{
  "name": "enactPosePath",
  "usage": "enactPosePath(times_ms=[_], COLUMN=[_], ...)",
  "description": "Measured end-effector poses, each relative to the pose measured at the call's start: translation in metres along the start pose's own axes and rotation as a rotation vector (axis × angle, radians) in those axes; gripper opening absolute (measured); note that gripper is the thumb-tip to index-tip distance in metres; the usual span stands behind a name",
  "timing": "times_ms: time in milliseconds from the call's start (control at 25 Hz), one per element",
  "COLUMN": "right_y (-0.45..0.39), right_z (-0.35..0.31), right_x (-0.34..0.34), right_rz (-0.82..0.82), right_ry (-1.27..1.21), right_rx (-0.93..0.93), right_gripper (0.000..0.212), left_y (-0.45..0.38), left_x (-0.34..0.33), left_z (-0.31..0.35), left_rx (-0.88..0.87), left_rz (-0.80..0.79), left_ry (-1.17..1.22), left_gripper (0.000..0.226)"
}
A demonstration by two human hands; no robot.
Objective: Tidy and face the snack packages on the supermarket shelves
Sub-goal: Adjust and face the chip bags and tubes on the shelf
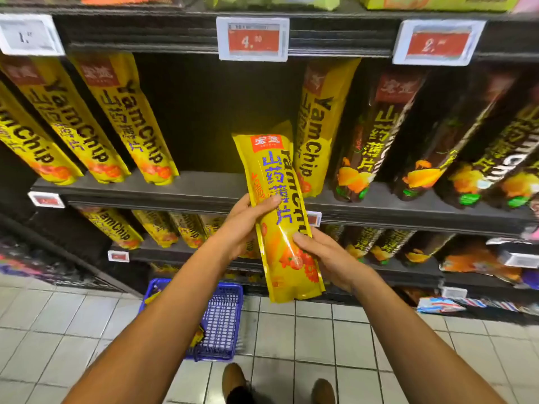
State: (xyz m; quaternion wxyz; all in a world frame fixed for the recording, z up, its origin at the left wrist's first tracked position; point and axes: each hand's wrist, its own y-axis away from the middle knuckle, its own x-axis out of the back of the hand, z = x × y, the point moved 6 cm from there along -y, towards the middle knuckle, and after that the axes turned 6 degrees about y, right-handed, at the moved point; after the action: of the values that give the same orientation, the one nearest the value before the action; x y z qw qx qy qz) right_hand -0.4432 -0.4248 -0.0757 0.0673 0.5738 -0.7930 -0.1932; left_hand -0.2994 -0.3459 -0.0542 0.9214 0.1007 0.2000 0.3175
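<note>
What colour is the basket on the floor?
Blue basket, seen in the head view.

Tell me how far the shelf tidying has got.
Done: yellow packs stand faced along the left of the middle shelf, dark packs on the right. In hand: the left hand and right hand both grip one yellow pack. Left: the wide gap mid-shelf is unfilled, and the blue basket on the floor holds more.
</note>
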Motion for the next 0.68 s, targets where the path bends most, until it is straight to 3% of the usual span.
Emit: enactPosePath(times_ms=[240,440,680], right_y=[0.028,0.047,0.059], right_z=[0.018,0.023,-0.005], right_x=[0.028,0.049,0.044], right_rz=[-0.069,-0.141,-0.178], right_ry=[0.034,0.089,0.138], right_rx=[0.064,0.064,0.23], right_gripper=[0.047,0.072,0.095], left_y=[0.022,0.047,0.063], left_x=[-0.045,-0.069,-0.083], left_z=[-0.037,-0.043,-0.017], left_rx=[-0.009,-0.152,-0.283], left_rz=[0.027,0.085,0.062], left_ry=[0.103,0.119,0.037], left_gripper=[0.063,0.063,0.07])
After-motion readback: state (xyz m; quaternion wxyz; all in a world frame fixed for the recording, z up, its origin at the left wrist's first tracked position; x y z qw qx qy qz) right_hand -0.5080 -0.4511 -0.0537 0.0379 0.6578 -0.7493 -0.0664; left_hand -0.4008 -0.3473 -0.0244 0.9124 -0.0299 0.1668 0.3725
